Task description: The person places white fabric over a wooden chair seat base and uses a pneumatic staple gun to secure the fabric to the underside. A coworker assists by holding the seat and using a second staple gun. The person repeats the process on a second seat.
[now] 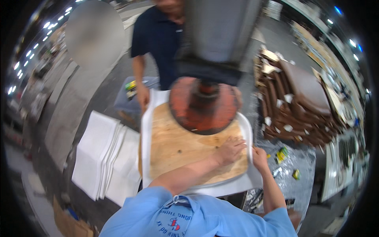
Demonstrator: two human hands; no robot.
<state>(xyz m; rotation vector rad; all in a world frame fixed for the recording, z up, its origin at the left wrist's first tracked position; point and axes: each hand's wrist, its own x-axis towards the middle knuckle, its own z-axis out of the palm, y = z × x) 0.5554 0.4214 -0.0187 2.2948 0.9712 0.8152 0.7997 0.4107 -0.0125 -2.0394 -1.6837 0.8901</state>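
A curved-edged plywood board [177,158] lies on a white padding sheet [251,179] that sticks out around its edges. My left hand [230,151] rests flat on the board near its right side, fingers stretched out. At the sheet's right edge, my right hand [259,157] is closed on the turned-up white padding. Over the far part of the board is a round red press plate [185,112], hung from a thick dark column [217,31]. It hides part of the wood; whether it touches the board I cannot tell.
Across from me a co-worker in a dark shirt [162,59] has one hand [143,98] at the sheet's far left edge. White folded sheets [96,154] lie at left. Brown padded panels [304,91] are stacked at right. Small yellow tools [281,155] sit on a plastic-covered surface [304,162].
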